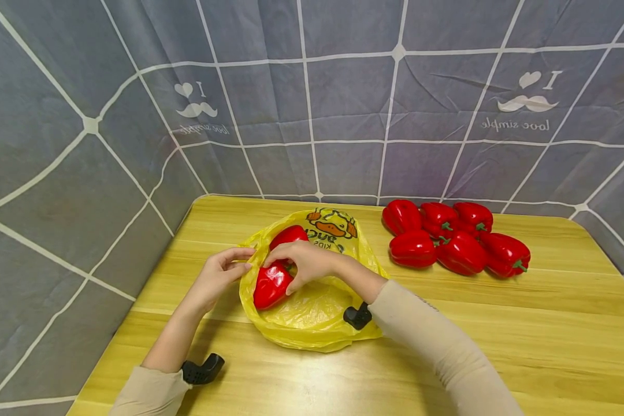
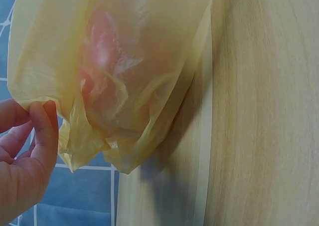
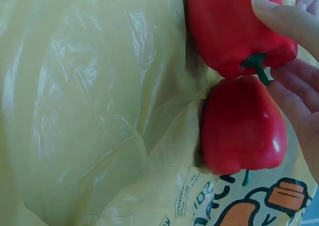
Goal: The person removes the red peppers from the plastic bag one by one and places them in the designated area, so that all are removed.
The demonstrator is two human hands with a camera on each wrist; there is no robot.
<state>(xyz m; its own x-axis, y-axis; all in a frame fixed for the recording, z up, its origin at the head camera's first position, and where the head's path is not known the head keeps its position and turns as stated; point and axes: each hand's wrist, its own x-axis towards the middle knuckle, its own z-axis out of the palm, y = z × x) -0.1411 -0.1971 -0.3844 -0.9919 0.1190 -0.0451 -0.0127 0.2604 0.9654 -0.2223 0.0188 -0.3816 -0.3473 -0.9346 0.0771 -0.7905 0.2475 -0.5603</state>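
Observation:
A yellow plastic bag (image 1: 312,341) with a printed duck lies on the table, its mouth spread wide. My left hand (image 1: 215,278) pinches the bag's left rim between thumb and fingers; the left wrist view shows the same hand (image 2: 30,146) at a fold of the film. Inside the bag, my right hand (image 1: 309,260) grips a red bell pepper (image 1: 271,286), thumb on one side and fingers on the other. In the right wrist view this bell pepper (image 3: 234,26) has a green stem. Another red bell pepper (image 3: 244,128) lies beside it in the bag.
Several more red bell peppers (image 1: 463,254) are grouped at the back right of the wooden table (image 1: 541,323). A grey tile-patterned curtain (image 1: 343,115) hangs behind and along the left side. Each wrist carries a black mount (image 1: 203,370).

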